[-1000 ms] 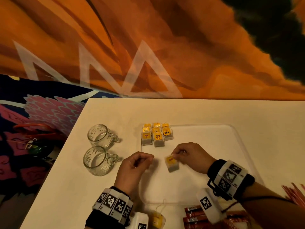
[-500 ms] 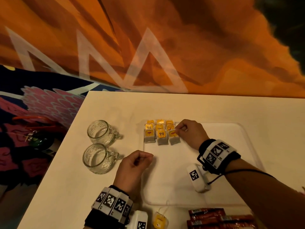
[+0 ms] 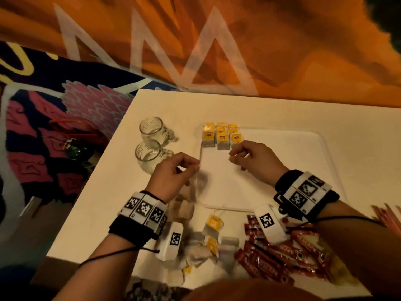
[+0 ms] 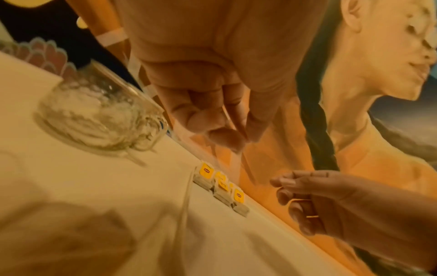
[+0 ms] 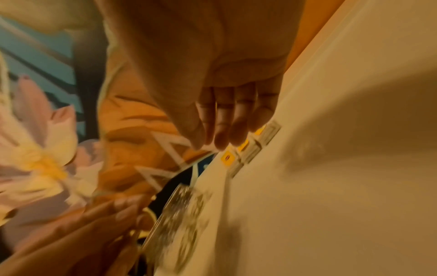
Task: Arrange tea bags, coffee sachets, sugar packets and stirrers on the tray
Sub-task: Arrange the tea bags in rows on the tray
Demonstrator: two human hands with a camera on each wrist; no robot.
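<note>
Rows of yellow-tagged tea bags (image 3: 221, 136) (image 4: 222, 184) (image 5: 246, 149) fill the far-left corner of the white tray (image 3: 303, 135). My right hand (image 3: 233, 156) (image 5: 212, 142) hovers just on the near side of them, its fingers loosely bent and holding nothing. My left hand (image 3: 193, 168) (image 4: 236, 138) is over the tray's left rim with thumb and fingertips pinched together. A blurred tea bag (image 3: 200, 181) (image 4: 64, 233) seems to hang below it by its string. Loose tea bags (image 3: 213, 227) and red sachets (image 3: 271, 257) lie on the table in front of the tray.
Two glass mugs (image 3: 152, 129) (image 3: 147, 153) stand left of the tray, close to my left hand. More red sticks (image 3: 386, 216) lie at the right edge. The table's left edge drops to a patterned floor. Most of the tray surface is bare.
My right hand carried a tea bag to the rows, left it at the right end of the front row and drew back without it. A blurred bag now swings under my left hand.
</note>
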